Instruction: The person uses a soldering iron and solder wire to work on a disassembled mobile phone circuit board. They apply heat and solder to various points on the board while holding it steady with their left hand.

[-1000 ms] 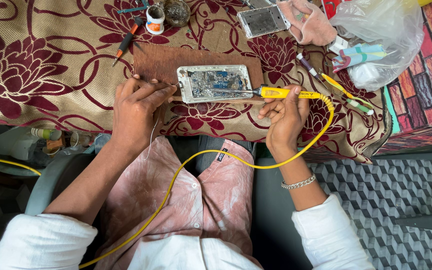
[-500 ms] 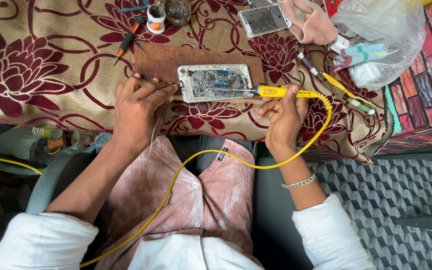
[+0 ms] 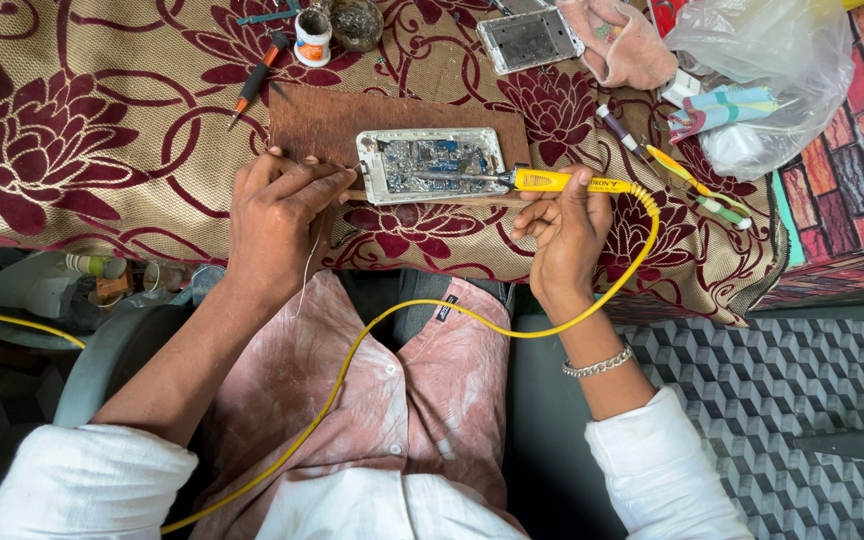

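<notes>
An opened phone point(image 3: 432, 163) with its circuit board bared lies on a brown wooden board point(image 3: 327, 125) on the flower-patterned cloth. My right hand point(image 3: 564, 225) grips a yellow-handled soldering iron point(image 3: 552, 181), whose metal tip reaches left over the phone's board. A yellow cord point(image 3: 402, 320) runs from the iron down across my lap. My left hand point(image 3: 277, 210) rests on the board's near edge just left of the phone, fingers bent, with a thin wire point(image 3: 307, 275) hanging from it.
A red-handled screwdriver point(image 3: 255, 80), a small white jar point(image 3: 312, 38) and a dark round tin point(image 3: 356, 22) lie at the back. Another phone shell point(image 3: 530, 38), a pink cloth point(image 3: 622, 40), a clear plastic bag point(image 3: 772, 70) and loose tools point(image 3: 692, 180) sit to the right.
Both hands and the iron stay in nearly the same place; the iron's tip has shifted only slightly over the phone's board.
</notes>
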